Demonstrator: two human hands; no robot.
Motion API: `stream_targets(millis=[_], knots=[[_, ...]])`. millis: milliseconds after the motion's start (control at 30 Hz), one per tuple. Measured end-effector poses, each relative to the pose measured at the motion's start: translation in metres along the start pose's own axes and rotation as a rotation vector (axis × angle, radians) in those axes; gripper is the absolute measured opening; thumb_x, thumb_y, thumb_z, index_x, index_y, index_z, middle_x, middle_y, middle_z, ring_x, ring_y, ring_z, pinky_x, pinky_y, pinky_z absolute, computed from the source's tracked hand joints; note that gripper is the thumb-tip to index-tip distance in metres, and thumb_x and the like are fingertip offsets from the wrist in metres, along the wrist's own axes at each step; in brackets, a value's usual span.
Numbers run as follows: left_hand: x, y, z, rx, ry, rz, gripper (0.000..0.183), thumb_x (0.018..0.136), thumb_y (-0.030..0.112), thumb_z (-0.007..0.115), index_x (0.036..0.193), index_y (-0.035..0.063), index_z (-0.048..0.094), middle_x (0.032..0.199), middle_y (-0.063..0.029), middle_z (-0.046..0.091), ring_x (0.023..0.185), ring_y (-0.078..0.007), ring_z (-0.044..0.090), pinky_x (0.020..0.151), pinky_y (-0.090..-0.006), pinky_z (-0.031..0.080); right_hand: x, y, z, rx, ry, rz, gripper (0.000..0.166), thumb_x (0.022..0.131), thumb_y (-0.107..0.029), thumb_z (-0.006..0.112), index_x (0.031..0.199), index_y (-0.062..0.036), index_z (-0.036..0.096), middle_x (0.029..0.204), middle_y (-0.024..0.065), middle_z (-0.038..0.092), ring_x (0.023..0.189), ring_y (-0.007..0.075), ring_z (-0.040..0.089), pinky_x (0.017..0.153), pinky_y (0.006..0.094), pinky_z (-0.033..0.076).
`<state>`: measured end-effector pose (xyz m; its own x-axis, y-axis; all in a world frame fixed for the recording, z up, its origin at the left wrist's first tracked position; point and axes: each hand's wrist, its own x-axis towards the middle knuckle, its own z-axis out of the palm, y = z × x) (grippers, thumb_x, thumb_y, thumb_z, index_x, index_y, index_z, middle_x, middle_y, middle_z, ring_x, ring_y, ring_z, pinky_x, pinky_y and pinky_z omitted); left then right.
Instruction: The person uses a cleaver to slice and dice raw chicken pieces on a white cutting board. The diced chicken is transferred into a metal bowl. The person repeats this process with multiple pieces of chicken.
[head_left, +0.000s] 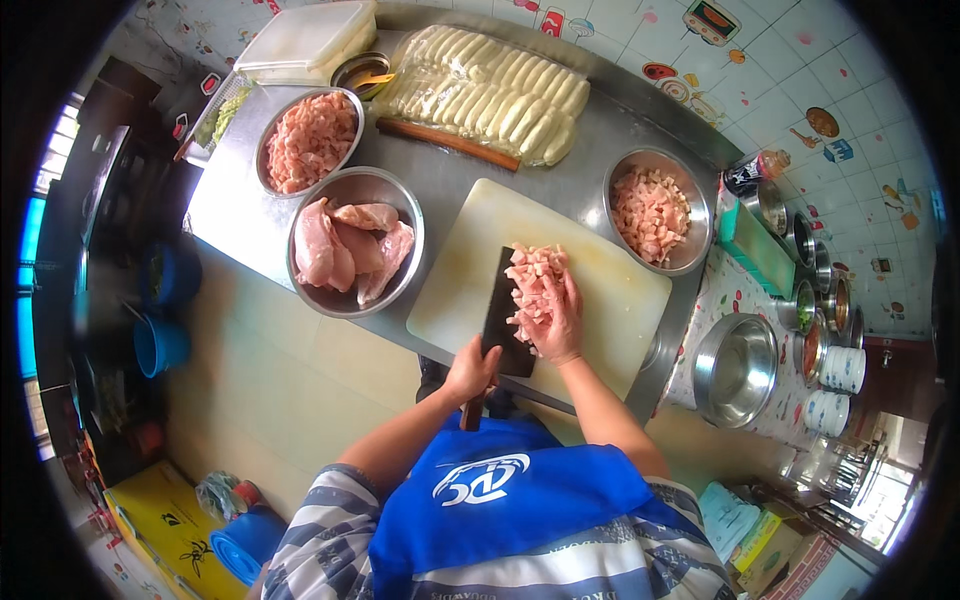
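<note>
My left hand (472, 369) grips the wooden handle of a cleaver (496, 319), whose dark, broad blade lies flat on a white cutting board (457, 262). Diced raw meat (534, 274) is heaped on and beside the blade. My right hand (559, 322) cups the heap from the right, fingers and thumb around its near part. Large raw meat pieces, apparently chicken breasts (315, 244), lie in a steel bowl (416, 259) to the left. One steel bowl of diced meat (652, 217) stands at the right; another bowl of cut meat (311, 139) stands at the upper left.
Plastic-wrapped pale dough rolls (510, 90) lie behind a wooden stick (450, 142). At the back left stand a lidded plastic box (304, 41) and a small bowl with a yellow spoon (375, 78). A large steel basin (735, 371), a green box (756, 247) and several bowls stand on the right.
</note>
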<state>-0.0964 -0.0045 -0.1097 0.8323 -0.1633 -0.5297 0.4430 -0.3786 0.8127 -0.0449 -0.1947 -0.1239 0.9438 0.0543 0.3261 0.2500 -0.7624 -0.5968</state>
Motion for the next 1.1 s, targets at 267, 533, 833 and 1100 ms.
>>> stream_targets(millis=[267,533,833,1100], knots=[[0.001,0.017,0.018,-0.050,-0.007,0.042,0.026,0.095,0.022,0.056,0.089,-0.0002,0.044,0.055,-0.0125,0.060,0.047,-0.0215,0.061,0.047,-0.0350,0.048,-0.011,0.008,0.011,0.280,0.113,0.137,0.075,0.075,-0.029,0.078,0.139,-0.0081,0.046,0.143,0.0224,0.036,0.129,0.0378,0.041,0.104,0.0461,0.038],[-0.014,0.036,0.017,-0.111,-0.038,0.031,0.021,0.095,0.021,0.056,0.100,0.0015,0.049,0.061,-0.0075,0.058,0.047,-0.0159,0.058,0.045,-0.0302,0.047,-0.003,-0.007,-0.025,0.205,0.187,0.037,0.075,0.073,-0.026,0.080,0.138,-0.0118,0.046,0.141,0.0227,0.037,0.128,0.0391,0.040,0.103,0.0473,0.037],[0.070,0.144,0.065,-0.178,-0.161,0.210,0.022,0.095,0.022,0.055,0.096,-0.0001,0.050,0.060,-0.0084,0.060,0.048,-0.0169,0.061,0.046,-0.0320,0.049,0.091,0.067,-0.107,0.177,0.296,-0.002,0.068,0.077,-0.026,0.077,0.136,-0.0082,0.048,0.139,0.0240,0.040,0.129,0.0406,0.039,0.107,0.0471,0.033],[0.153,0.228,0.096,-0.371,-0.217,-0.019,0.016,0.092,0.014,0.053,0.096,-0.0014,0.049,0.068,-0.0104,0.056,0.049,-0.0193,0.059,0.043,-0.0329,0.048,0.161,0.121,-0.147,-0.105,-0.095,-0.249,0.028,0.087,-0.025,0.065,0.114,-0.0206,0.070,0.145,0.0118,0.039,0.139,0.0384,0.026,0.115,0.0470,0.021]])
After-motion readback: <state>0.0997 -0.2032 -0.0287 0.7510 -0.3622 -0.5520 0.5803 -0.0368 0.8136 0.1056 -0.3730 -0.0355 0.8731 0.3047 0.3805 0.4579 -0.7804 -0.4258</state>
